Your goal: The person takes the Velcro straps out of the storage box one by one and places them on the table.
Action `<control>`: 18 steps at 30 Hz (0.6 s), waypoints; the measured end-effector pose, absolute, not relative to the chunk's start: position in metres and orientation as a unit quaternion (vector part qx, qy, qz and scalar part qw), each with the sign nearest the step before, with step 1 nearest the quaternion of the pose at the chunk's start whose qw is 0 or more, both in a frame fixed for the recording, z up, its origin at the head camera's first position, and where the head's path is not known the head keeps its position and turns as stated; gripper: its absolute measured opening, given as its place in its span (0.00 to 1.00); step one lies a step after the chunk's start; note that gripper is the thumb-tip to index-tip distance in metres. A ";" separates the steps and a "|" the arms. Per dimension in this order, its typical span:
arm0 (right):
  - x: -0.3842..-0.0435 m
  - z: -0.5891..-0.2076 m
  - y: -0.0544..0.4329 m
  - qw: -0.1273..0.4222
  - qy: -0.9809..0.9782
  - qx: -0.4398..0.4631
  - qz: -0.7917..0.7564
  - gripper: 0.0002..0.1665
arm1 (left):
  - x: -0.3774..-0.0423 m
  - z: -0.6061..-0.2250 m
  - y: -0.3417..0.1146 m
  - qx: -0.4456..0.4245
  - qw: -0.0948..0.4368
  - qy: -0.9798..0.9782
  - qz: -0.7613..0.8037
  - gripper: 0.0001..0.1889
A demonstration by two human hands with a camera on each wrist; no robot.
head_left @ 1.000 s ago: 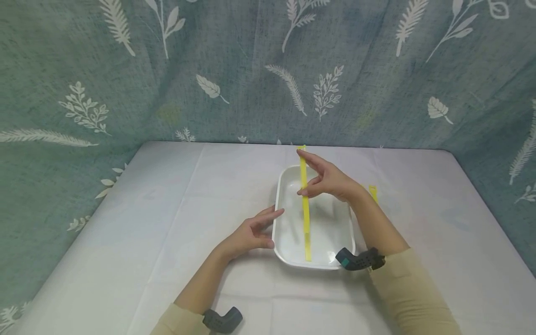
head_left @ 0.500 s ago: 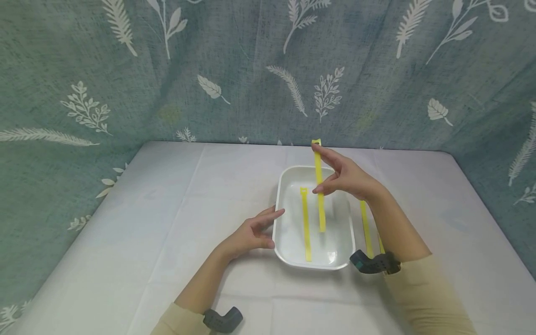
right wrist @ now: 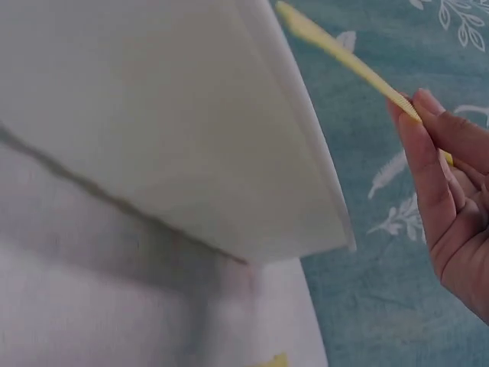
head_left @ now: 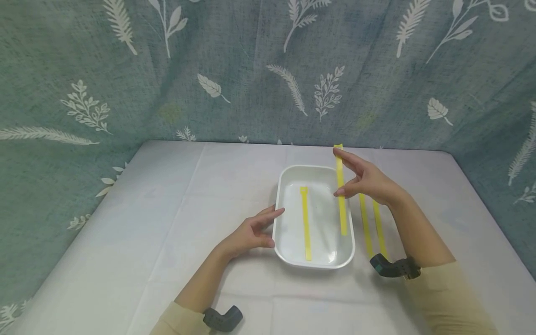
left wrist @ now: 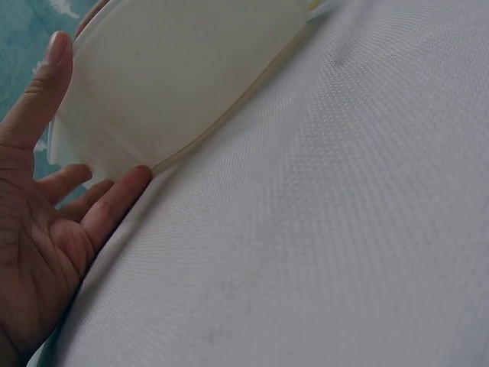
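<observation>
A white rectangular tray stands on the table. My left hand rests against its left side, fingers extended and touching the wall and rim. In the left wrist view, several fingers lie against the tray's outer wall. With thumb and fingers, my right hand pinches a yellow cable tie above the tray's right side, its slotted head pointing to the far side. Another yellow cable tie lies lengthwise inside the tray, left of its middle.
Two more yellow ties lie to the right of the tray: a nearer-to-tray tie and an outer tie, partly hidden by the right arm. A white cloth covers the table. Behind hangs a leaf-patterned green curtain.
The right hand has carried the held tie to the right, from over the tie in the tray to the tray's right side. Two ties beyond the tray have come into view. The left hand stays put.
</observation>
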State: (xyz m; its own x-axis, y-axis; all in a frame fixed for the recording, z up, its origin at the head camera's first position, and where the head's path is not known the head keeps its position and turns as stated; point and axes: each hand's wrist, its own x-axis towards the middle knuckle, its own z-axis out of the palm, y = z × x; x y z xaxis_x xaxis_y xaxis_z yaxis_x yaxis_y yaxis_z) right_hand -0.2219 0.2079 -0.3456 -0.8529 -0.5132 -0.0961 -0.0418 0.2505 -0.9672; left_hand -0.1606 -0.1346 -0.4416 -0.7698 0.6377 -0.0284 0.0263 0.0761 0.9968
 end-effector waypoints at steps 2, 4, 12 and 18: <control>-0.221 -0.346 0.214 0.199 0.773 -0.178 -0.575 0.57 | -0.160 -0.441 -0.135 0.239 0.239 0.695 0.635 0.43; -0.220 -0.346 0.220 0.195 0.782 -0.174 -0.565 0.57 | -0.160 -0.440 -0.134 0.238 0.238 0.696 0.634 0.42; -0.213 -0.346 0.239 0.182 0.797 -0.131 -0.561 0.58 | -0.160 -0.439 -0.135 0.239 0.238 0.692 0.638 0.42; -0.208 -0.350 0.255 0.188 0.807 -0.119 -0.547 0.59 | -0.159 -0.439 -0.134 0.234 0.240 0.699 0.632 0.42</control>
State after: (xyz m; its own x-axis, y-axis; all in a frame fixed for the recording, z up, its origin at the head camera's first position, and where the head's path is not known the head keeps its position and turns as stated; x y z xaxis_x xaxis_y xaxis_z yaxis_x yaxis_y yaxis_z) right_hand -0.2078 0.2552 -0.3505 -0.9013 -0.3968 -0.1735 0.0142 0.3734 -0.9276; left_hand -0.1590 -0.1338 -0.4388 -0.7760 0.6295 -0.0395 0.0239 0.0918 0.9955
